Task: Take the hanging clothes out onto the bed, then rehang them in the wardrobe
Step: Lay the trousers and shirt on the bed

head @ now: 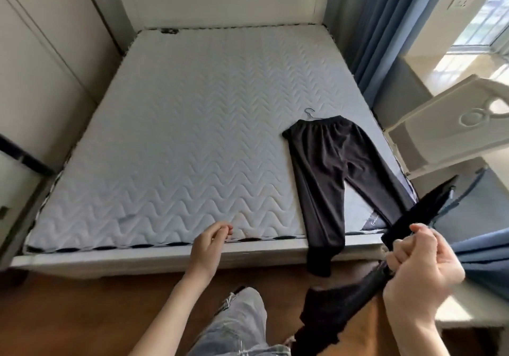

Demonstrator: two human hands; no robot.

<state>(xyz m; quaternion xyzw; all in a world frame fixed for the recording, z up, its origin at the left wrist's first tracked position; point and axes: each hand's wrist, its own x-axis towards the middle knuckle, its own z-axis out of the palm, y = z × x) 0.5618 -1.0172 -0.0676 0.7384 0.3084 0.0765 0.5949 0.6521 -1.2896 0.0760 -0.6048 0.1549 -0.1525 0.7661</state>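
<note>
One down: black trousers (330, 168) on bed (165, 135)
Right hand (421, 267): fist gripping second dark garment (344, 309)
Left hand (209, 245): loose, empty
Next: lay it flat alongside

I see a bare quilted mattress (176, 135) on a white bed frame (154, 259), standing on a wooden floor (68, 314). One pair of black trousers (325, 168) lies flat toward the mattress's 4 o'clock side, waistband up at 12 on a wire hanger (310, 113), one leg hanging over the foot edge at 6.
</note>
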